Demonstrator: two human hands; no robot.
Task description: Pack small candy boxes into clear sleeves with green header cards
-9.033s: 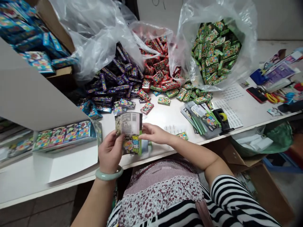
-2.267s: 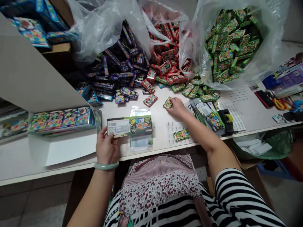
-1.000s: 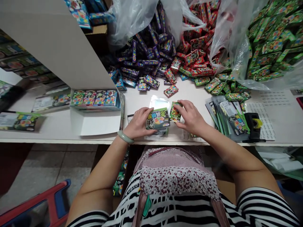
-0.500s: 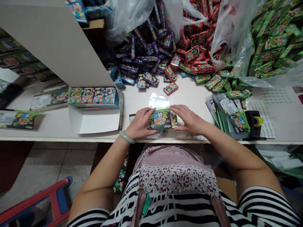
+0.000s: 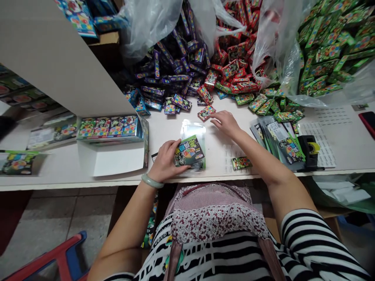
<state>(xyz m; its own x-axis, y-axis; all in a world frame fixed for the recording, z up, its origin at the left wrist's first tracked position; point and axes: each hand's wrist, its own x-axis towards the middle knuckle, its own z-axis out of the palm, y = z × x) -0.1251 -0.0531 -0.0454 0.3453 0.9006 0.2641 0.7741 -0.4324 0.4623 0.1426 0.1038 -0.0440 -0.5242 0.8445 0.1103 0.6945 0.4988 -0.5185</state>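
My left hand (image 5: 164, 162), with a pale green bangle on the wrist, grips a green printed card sleeve (image 5: 189, 150) that lies over a clear plastic bag (image 5: 191, 129) near the table's front edge. My right hand (image 5: 224, 123) is stretched forward with fingers apart, its fingertips beside a small red box (image 5: 206, 112) lying on the white table (image 5: 172, 125). Nothing is in the right hand. A small green box (image 5: 241, 162) lies by my right forearm.
Big plastic bags spill piles of small purple boxes (image 5: 172, 70), red boxes (image 5: 234, 70) and green boxes (image 5: 325, 50) at the back. An open white carton (image 5: 111, 156) holds a row of boxes at left. Flat green sleeves (image 5: 281, 142) and a tape dispenser (image 5: 312, 152) lie at right.
My right hand has left the sleeve and reached forward to the red box. The green box it held half a second ago is out of its fingers. My left hand still grips the sleeve.
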